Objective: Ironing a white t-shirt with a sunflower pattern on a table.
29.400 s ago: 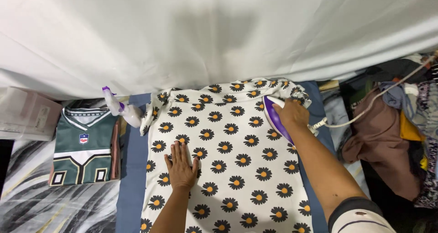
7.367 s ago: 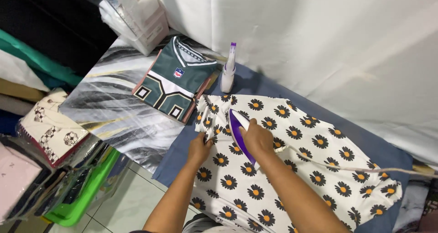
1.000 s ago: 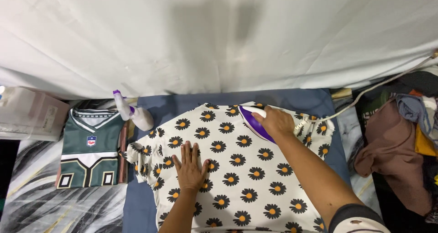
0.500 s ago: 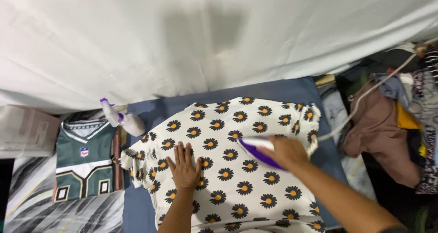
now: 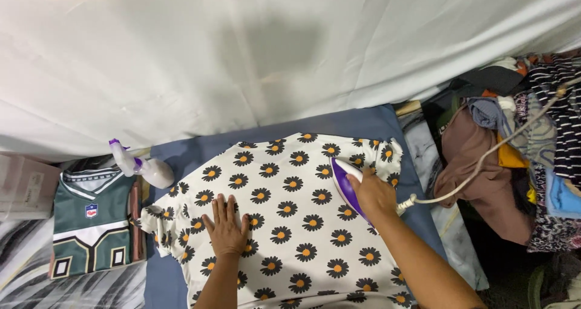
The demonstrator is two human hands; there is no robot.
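surface: blue board [image 5: 290, 130] | on it: daisy shirt [image 5: 290, 224], spray bottle [image 5: 145, 168]

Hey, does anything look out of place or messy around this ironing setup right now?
The spray bottle lies tipped on its side at the blue ironing surface's far left corner, beside the floral garment. To the right, clothes sit in a loose heap.

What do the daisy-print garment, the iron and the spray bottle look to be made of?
Daisy-print garment: soft matte fabric, likely a thin knit; it lies flat with gathered sleeve edges.
Iron, under the right hand: smooth purple and white body, probably moulded plastic; the soleplate is hidden.
Spray bottle: white, slightly glossy body and purple trigger, apparently plastic.
Left hand presses flat on the cloth.
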